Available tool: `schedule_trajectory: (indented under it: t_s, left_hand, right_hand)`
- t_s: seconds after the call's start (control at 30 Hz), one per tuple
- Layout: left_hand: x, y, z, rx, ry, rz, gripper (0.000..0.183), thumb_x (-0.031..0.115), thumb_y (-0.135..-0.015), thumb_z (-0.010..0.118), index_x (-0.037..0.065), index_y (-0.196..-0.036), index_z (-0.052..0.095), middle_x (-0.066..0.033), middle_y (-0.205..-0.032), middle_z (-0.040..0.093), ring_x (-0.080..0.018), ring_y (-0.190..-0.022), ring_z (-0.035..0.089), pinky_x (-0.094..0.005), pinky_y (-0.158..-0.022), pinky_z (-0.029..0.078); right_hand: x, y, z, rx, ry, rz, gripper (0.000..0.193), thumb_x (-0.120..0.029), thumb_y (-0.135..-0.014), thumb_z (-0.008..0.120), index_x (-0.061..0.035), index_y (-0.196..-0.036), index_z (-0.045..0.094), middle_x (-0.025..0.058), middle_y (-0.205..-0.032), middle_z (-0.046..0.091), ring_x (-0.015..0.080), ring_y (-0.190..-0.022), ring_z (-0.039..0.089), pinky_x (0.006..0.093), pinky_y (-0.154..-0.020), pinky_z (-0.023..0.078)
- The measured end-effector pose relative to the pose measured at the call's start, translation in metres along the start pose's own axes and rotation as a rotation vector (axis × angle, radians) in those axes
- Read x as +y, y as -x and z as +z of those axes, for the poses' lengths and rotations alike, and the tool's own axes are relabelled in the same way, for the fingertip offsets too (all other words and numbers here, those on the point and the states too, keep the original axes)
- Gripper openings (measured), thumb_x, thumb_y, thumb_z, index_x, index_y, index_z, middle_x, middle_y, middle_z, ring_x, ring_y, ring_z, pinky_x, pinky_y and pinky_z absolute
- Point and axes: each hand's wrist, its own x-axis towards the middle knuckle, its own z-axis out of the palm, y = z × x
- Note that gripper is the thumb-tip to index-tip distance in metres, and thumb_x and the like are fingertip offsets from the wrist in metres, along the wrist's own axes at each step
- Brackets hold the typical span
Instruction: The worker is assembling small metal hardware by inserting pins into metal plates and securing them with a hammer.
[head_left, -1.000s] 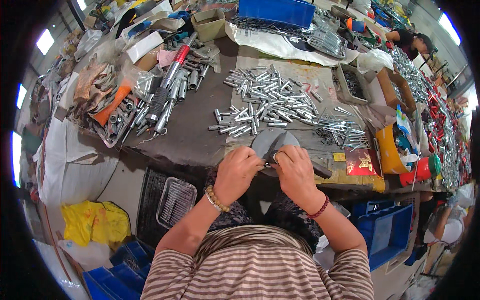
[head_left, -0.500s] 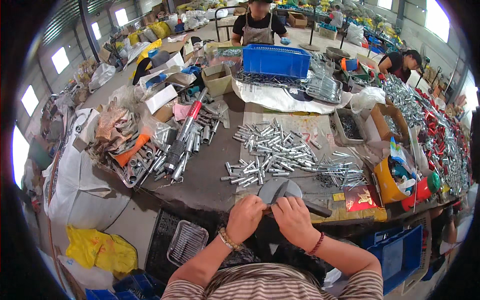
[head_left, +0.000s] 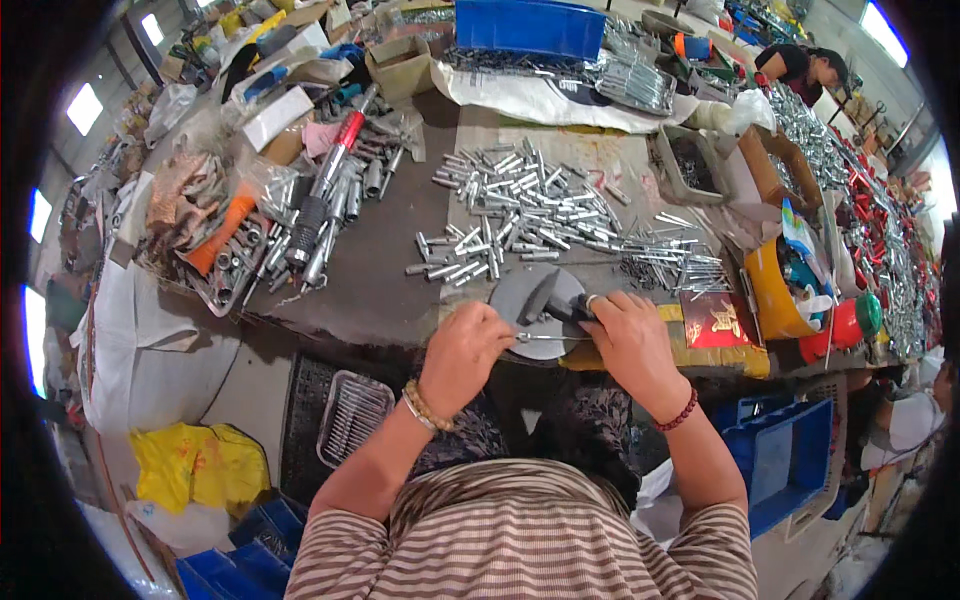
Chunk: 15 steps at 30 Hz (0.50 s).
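My left hand (head_left: 465,350) pinches a slim silver metal rod (head_left: 550,338), held level over the near edge of a round grey metal block (head_left: 512,292). My right hand (head_left: 632,345) is closed round the dark handle of a hammer (head_left: 541,296), whose head is over the block. The rod's right end reaches close to my right fingers; whether they touch it I cannot tell. Just beyond the block lies a spread pile of short silver metal tubes (head_left: 530,205). Right of that pile are thin metal pins (head_left: 690,262) and small dark pieces.
Tools and metal sockets (head_left: 330,210) crowd the table's left side. A blue bin (head_left: 530,28) stands at the back. To the right are a grey tray (head_left: 690,165), a cardboard box (head_left: 780,165), a yellow container (head_left: 775,290) and a red card (head_left: 713,320). A person (head_left: 800,75) sits far right.
My hands have moved apart; the right has taken hold of the hammer, which was lying across the block. The rod now shows extended from my left fingers. The view has tilted downward.
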Motion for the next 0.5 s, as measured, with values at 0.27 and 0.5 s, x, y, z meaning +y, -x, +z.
schedule_trajectory:
  t_s: [0.27, 0.5]
  left_hand:
    - [0.004, 0.006, 0.003, 0.017, 0.022, -0.024, 0.011, 0.006, -0.083, 0.078, 0.004, -0.093, 0.072, -0.0100, -0.093, 0.062, -0.0308, -0.086, 0.063, -0.0401, -0.075, 0.051]
    - [0.004, 0.007, 0.002, -0.001, 0.030, -0.013, 0.013, 0.004, -0.083, 0.077, 0.005, -0.096, 0.073, -0.0099, -0.093, 0.062, -0.0302, -0.086, 0.063, -0.0396, -0.075, 0.051]
  right_hand:
    - [-0.020, 0.017, -0.011, 0.010, -0.290, 0.199, 0.021, -0.012, -0.094, 0.072, -0.0010, -0.110, 0.064, 0.0177, -0.101, 0.061, 0.0443, -0.089, 0.063, 0.0517, -0.075, 0.051]
    - [-0.041, 0.045, -0.017, 0.182, -0.088, -0.044, 0.021, -0.006, -0.086, 0.071, -0.0093, -0.107, 0.070, 0.0103, -0.091, 0.061, 0.0311, -0.078, 0.065, 0.0424, -0.065, 0.052]
